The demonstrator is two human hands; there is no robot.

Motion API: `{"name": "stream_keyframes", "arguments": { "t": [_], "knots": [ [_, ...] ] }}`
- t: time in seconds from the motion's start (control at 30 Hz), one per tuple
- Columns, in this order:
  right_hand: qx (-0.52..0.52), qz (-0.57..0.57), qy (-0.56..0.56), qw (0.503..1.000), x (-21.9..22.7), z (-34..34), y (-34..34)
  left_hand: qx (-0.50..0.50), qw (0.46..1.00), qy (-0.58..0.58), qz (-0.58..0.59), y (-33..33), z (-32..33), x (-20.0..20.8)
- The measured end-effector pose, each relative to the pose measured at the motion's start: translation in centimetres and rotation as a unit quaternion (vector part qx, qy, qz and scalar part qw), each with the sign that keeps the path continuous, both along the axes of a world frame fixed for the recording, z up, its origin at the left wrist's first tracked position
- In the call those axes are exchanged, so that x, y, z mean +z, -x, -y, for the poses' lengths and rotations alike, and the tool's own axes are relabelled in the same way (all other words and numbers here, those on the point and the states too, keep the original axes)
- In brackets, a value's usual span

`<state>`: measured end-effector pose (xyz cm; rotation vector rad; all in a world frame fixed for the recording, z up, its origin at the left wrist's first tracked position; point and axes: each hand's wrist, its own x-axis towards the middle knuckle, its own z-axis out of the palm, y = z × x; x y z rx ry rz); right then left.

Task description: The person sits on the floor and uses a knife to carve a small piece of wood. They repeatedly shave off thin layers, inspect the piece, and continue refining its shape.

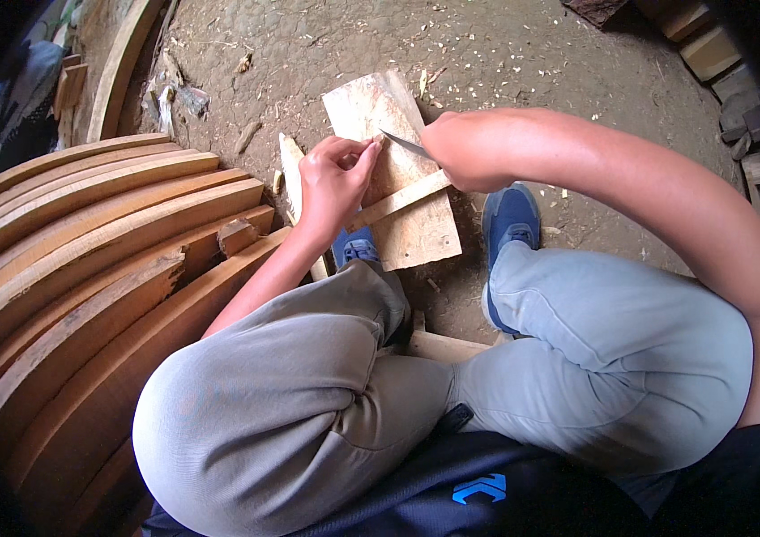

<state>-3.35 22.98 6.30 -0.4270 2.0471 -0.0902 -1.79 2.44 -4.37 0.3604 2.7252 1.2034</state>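
In front of my feet lies a pale wooden board (420, 234), with a narrow wood strip (402, 197) laid crosswise over it. My right hand (465, 152) is closed around a knife (409, 144), whose thin blade points left across the board, its handle hidden in my fist. Close to the blade's tip, my left hand (337, 172) is closed in a pinch over the board. Something small and pale shows at its fingertips, too small to name.
Long wooden planks (111, 210) are stacked at my left. Cut wood blocks (714, 54) are piled at the far right. Shavings and scraps dot the dirt floor (299, 45). My blue shoes (512, 215) stand by the board, and a low wooden piece (443, 346) sits between my legs.
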Motion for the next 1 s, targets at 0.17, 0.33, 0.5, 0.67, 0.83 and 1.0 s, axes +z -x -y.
{"name": "stream_keyframes", "arguments": {
  "t": [0.17,0.33,0.5,0.67,0.83,1.0],
  "knots": [
    [0.078,-0.06,0.005,0.995,0.3,0.9,-0.4,-0.01,1.0,-0.02,0.001,0.1,-0.3,-0.4],
    [0.064,-0.054,0.026,0.996,1.4,2.2,-0.4,-0.006,1.0,-0.024,0.004,0.1,-0.2,-0.2],
    [0.048,0.008,-0.031,0.998,2.3,1.9,1.3,0.015,0.998,-0.046,0.049,0.2,-0.3,-0.7],
    [-0.041,-0.002,-0.006,0.999,0.7,0.0,1.3,-0.007,1.0,-0.006,0.003,0.1,-0.3,0.1],
    [-0.205,-0.051,0.066,0.975,0.8,-1.6,1.1,-0.041,0.998,0.007,-0.051,0.4,-0.4,0.3],
    [-0.185,-0.105,0.117,0.97,-2.2,-3.3,0.7,-0.028,0.999,-0.02,0.001,0.3,-0.7,0.9]
  ]
}}
